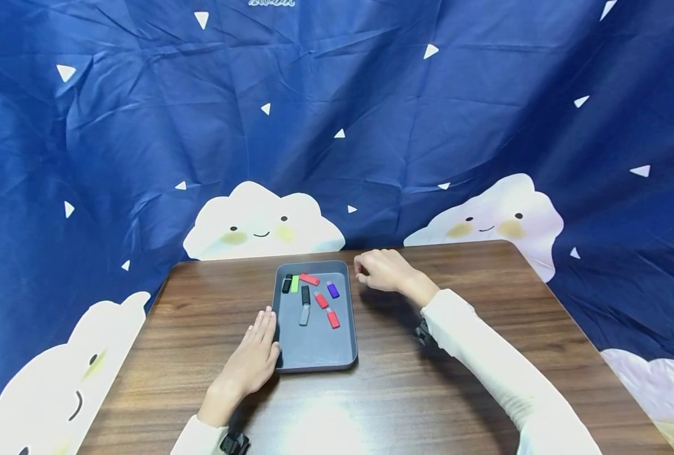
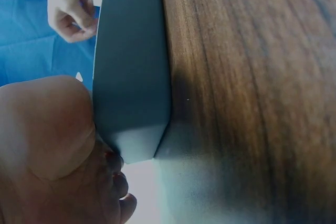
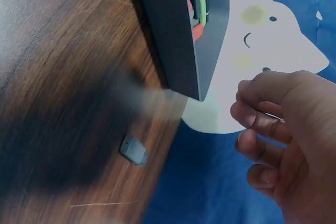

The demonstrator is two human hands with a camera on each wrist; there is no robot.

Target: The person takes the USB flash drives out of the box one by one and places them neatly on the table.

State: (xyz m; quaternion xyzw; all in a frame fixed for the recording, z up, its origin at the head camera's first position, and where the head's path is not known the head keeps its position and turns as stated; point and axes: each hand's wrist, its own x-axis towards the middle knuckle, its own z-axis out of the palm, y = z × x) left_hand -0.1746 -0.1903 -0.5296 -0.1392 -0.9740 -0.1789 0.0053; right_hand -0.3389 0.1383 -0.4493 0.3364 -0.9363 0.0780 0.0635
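A grey tray (image 1: 316,346) lies on the brown wooden table (image 1: 456,392) and holds several small USB sticks: a black one (image 1: 286,284), a green one (image 1: 294,284), three red ones (image 1: 333,318), a purple one (image 1: 332,289) and a black-and-silver one (image 1: 305,305). My left hand (image 1: 251,360) lies flat on the table with straight fingers, pressed against the tray's left wall (image 2: 131,77). My right hand (image 1: 379,268) hovers by the tray's far right corner with curled fingers (image 3: 262,124), and nothing shows in it. Below it a small grey piece (image 3: 134,150) rests on the table.
A blue cloth backdrop (image 1: 371,126) with white clouds hangs close behind the table's far edge. Bare wood stretches to the tray's right and along the front of the table.
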